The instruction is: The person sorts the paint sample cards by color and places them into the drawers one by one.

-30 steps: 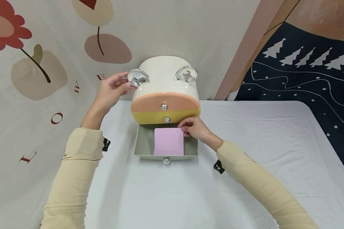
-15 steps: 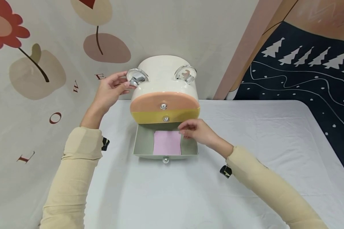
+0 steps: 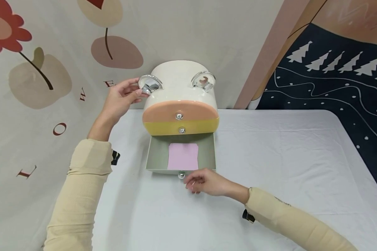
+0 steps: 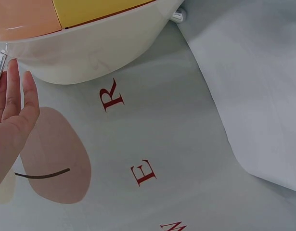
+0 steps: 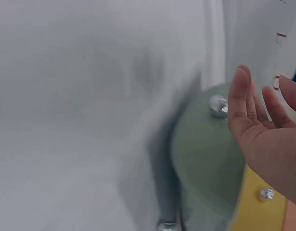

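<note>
A white storage box (image 3: 180,82) with rounded sides has an orange drawer (image 3: 163,111), a yellow drawer (image 3: 158,129) and a pulled-out grey-green drawer (image 3: 157,153). Pink square paper (image 3: 183,157), perhaps a notepad, lies in the lowest drawer. At the box's upper left, my left hand (image 3: 120,99) holds a silver-rimmed round ear (image 3: 150,84) between thumb and fingers; the left wrist view shows fingers (image 4: 13,91) against its edge. My right hand (image 3: 207,182), loosely curled with nothing held, hovers just right of the lowest drawer's silver knob (image 3: 182,175).
A white cloth (image 3: 270,150) covers the table. Behind the box hangs a pale sheet (image 3: 232,52) printed with flowers and red letters. A dark sheet with white trees (image 3: 320,76) stands at the right. A second round ear (image 3: 203,82) sticks out at the box's upper right.
My right hand has left the pink paper, which now lies lower in the drawer, and has come forward to beside the drawer knob. The left hand has stayed at the ear.
</note>
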Available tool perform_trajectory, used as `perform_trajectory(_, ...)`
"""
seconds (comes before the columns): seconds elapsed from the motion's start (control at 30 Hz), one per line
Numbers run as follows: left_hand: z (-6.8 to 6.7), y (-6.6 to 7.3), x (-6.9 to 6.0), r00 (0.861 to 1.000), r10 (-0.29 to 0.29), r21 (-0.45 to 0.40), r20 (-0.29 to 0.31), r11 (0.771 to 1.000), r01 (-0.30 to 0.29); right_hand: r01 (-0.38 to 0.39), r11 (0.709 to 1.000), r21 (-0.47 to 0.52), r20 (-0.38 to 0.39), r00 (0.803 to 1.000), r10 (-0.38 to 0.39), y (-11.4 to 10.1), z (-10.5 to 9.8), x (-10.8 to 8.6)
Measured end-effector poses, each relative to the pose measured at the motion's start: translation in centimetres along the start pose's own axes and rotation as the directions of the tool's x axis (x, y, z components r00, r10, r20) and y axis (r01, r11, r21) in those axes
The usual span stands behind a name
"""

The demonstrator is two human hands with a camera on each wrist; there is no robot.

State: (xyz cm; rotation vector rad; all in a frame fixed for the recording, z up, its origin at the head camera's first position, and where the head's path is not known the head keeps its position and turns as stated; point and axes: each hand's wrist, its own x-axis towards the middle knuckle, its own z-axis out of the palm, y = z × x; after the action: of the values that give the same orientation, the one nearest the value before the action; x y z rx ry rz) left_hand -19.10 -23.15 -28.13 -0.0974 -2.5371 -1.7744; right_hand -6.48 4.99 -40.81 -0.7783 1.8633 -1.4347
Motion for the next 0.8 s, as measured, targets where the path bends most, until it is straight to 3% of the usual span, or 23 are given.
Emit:
perform_trajectory(0.2, 0.0, 0.0, 0.0, 1.000, 0.030, -0.019, 0.004, 0.999, -0.030, -0.058, 0.995, -0.087, -0.001, 0.998, 0.058, 2.4, 1.2, 0.3)
perform_trajectory(0.33, 0.0, 0.0, 0.0, 1.000, 0.024, -0.027, 0.001, 0.999, -0.024, -0.045, 0.992, -0.115, -0.029, 0.999, 0.042, 3.0, 1.2, 0.9)
perform_trajectory(0.8, 0.0, 0.2, -0.1, 1.000, 0.021, -0.015, 0.003, 1.000, -0.021, -0.011, 0.998, -0.065, -0.078, 0.997, 0.006, 3.0, -0.9, 2.4)
